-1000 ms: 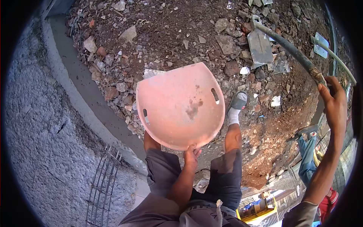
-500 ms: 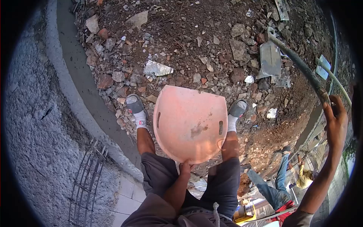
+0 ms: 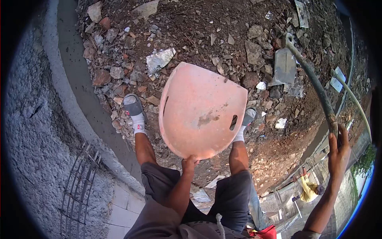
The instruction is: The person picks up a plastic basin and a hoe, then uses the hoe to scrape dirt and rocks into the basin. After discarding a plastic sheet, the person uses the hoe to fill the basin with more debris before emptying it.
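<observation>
A pinkish plastic scoop pan (image 3: 203,111) with a slot handle on each side is held out between my legs. My left hand (image 3: 190,162) grips its near rounded rim, the fingers partly hidden behind it. Off to the right, my right hand (image 3: 339,150) is wrapped around the wooden handle of a hoe (image 3: 312,77). The hoe's flat grey blade (image 3: 285,67) rests on the rubble beyond the pan. Some dark stains mark the inside of the pan, which carries no load.
Broken stone and brick rubble (image 3: 131,67) covers the soil ahead. A wet grey channel (image 3: 75,67) and concrete kerb curve along the left, with a rebar cage (image 3: 81,187) nearby. Another light handle (image 3: 356,99) lies right. A person in yellow (image 3: 308,189) is at lower right.
The pan has tilted and its straight far edge has lifted forward, with my left hand moving up slightly. My right hand has shifted left with the hoe handle. The view has turned a little.
</observation>
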`<action>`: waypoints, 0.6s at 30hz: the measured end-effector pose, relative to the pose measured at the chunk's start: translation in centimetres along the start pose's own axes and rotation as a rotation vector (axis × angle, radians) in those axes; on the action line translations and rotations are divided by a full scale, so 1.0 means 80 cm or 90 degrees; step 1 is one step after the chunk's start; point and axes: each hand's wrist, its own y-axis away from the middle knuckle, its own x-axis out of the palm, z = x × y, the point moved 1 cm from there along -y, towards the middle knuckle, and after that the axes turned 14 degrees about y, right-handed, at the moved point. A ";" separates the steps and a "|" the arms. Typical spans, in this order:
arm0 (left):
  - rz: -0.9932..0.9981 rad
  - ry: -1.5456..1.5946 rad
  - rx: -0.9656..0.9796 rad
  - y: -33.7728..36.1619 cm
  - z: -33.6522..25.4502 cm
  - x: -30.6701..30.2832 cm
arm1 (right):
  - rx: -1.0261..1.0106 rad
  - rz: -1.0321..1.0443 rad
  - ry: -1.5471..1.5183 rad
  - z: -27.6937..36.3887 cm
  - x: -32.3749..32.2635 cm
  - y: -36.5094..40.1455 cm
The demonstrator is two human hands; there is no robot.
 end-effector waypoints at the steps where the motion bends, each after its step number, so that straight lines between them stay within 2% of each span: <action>1: -0.016 0.000 -0.039 0.023 0.021 -0.013 | 0.025 0.023 -0.026 0.004 0.003 0.005; 2: -0.023 0.022 -0.069 0.040 0.049 -0.028 | 0.049 0.046 -0.050 0.007 0.006 0.010; 3: -0.029 0.044 -0.100 0.050 0.072 -0.038 | -0.021 -0.040 0.004 -0.007 0.022 0.016; 6: -0.035 0.139 -0.116 0.051 0.109 -0.052 | 0.172 0.126 -0.069 0.019 0.006 0.021; 7: -0.051 0.153 -0.109 0.036 0.105 -0.049 | 0.140 0.069 -0.114 0.004 0.022 0.025; 10: -0.069 0.086 -0.090 -0.028 0.078 -0.028 | 0.211 0.083 -0.149 -0.011 0.039 0.036; 13: -0.053 0.068 -0.010 -0.006 0.057 -0.017 | 0.242 0.094 -0.148 -0.012 0.062 0.051; 18: -0.070 0.056 -0.006 -0.003 0.032 -0.007 | 0.265 0.112 -0.180 -0.031 0.088 0.064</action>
